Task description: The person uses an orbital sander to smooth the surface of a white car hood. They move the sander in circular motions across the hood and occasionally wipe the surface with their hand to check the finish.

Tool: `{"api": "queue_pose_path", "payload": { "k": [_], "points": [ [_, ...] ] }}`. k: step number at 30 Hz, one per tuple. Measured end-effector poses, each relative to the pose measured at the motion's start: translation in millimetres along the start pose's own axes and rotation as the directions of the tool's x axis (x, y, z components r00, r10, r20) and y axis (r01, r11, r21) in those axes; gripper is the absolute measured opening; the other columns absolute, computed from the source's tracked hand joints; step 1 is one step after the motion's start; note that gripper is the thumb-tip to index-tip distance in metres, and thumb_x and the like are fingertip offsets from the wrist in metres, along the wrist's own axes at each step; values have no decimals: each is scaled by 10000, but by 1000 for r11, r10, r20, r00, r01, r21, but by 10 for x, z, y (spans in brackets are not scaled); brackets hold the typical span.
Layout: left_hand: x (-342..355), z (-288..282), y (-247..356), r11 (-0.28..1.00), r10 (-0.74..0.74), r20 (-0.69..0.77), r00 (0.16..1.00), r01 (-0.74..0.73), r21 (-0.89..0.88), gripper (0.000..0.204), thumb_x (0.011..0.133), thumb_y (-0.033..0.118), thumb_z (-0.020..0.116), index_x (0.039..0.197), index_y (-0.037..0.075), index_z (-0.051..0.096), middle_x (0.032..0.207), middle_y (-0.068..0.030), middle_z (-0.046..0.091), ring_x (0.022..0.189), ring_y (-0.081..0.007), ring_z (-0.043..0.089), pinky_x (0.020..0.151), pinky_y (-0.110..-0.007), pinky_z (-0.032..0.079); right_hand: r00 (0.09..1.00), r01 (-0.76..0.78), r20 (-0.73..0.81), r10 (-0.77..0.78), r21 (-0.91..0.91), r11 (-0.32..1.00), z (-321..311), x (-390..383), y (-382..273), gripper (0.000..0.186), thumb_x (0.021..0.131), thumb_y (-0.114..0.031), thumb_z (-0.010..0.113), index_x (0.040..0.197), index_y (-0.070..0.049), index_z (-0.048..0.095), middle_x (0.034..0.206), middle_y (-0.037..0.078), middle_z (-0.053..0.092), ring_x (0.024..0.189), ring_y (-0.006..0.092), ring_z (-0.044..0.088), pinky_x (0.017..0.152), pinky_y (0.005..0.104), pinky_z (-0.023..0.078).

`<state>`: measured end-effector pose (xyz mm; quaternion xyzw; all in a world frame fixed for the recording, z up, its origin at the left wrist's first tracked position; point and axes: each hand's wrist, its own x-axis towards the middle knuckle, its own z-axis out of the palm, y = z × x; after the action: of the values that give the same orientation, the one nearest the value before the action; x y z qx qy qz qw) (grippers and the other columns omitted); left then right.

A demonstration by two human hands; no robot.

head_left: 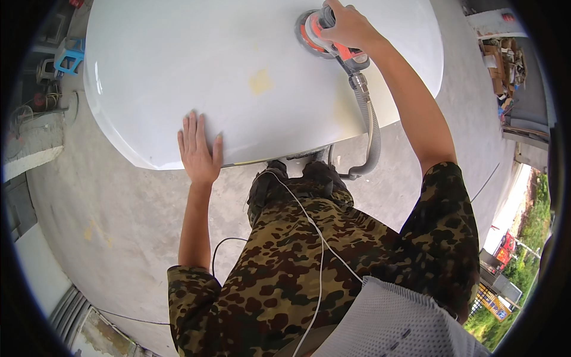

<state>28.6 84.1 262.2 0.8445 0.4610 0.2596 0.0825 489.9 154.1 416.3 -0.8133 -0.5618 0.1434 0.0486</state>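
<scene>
A large white car-body panel [178,65], perhaps a hood, spreads out in front of me, with a pale yellow patch [260,82] near its middle. My right hand [351,27] is wrapped round an orange and grey orbital sander [315,30], whose round pad lies on the far right part of the panel. From the sander's rear a grey ribbed hose [374,140] hangs over the near edge beside a thinner air line. Flat on the panel near its front edge rests my left hand [199,149], fingers stretched out, holding nothing.
Concrete floor [119,220] surrounds the panel. A blue plastic stool [69,56] stands at the far left, near a low concrete ledge [35,143]. Cardboard and clutter [504,68] are piled at the far right. A thin white cable [321,268] hangs down my front.
</scene>
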Motion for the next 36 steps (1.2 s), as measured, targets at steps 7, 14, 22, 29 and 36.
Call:
{"api": "queue_pose_path", "payload": {
  "k": [7,14,22,29,36],
  "points": [
    [-15,27,-14,1000,-9,14,1000,9,7,643,1057,336,641,1601,17,514,1689,-197,483,1587,-425,408,1270,-607,306,999,-32,33,32,-7,999,-103,-33,-45,900,713,-257,776,1558,-171,476,1312,287,615,1108,458,722,904,501,622],
    [33,-10,10,1000,1,47,999,-2,14,648,1061,341,632,1610,22,503,1697,-203,468,1594,-434,393,1277,-608,296,999,-21,38,21,1,1000,15,-69,42,927,697,-274,777,1562,-139,471,1288,287,629,1128,464,718,919,497,607],
    [-9,36,-33,999,-2,42,999,0,39,656,1065,350,623,1620,26,495,1702,-204,461,1602,-424,383,1277,-620,287,970,-227,-68,235,101,969,-355,128,1185,926,673,-327,796,1510,-66,499,1198,226,741,1115,370,735,934,452,598],
    [36,41,9,999,4,61,998,-6,35,656,1071,351,607,1624,19,487,1717,-209,436,1611,-430,363,1283,-622,271,987,-154,-29,158,104,983,-245,-5,854,859,669,-290,785,1463,-81,532,1195,238,736,1102,404,731,895,478,602],
    [30,44,-28,1000,10,43,999,-11,25,656,1080,361,591,1630,21,480,1717,-210,432,1609,-440,358,1286,-624,262,982,-183,-36,186,77,980,-419,-20,787,899,637,-279,783,1476,-71,539,1251,233,722,1153,392,716,902,473,603]
  ]
}}
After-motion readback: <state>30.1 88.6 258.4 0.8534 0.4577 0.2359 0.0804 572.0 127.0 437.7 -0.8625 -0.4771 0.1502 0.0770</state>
